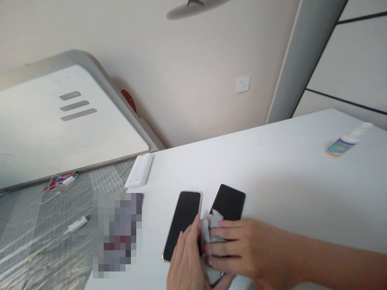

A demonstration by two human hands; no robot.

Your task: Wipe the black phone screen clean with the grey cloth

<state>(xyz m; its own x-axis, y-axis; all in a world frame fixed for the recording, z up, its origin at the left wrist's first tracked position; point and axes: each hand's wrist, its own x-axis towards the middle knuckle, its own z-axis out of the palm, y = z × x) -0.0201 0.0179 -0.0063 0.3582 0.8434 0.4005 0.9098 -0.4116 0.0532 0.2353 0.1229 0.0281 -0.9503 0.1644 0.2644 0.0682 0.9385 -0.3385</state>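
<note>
1. Right hand [252, 245]: yours, reaching in from the right, fingers spread over a pale grey cloth [215, 219] and holding it down against the black phone.
2. Left hand [186, 262]: yours, fingers extended together and pointing away from you, just beside the cloth and covering the near right part of the second phone. Whether it grips anything under the palm, you cannot tell.
3. Cloth: crumpled, partly hidden beneath your right fingers, one folded corner poking out past them.
4. Black phone [230, 201]: on the table [281, 177] in front of you, its far end bare, its near part under cloth and hands.
5. Second phone [185, 211]: dark screen up, pale rim, lying to the left of the black phone, a narrow gap between their far ends.
6. White case [140, 171]: at the table's far left edge, near the headboard [39, 129].
7. Spray bottle [343, 146]: white top, colourful label, at the table's far right, well apart from your hands.
8. Wall socket [242, 84]: white, on the wall beyond the table.
</note>
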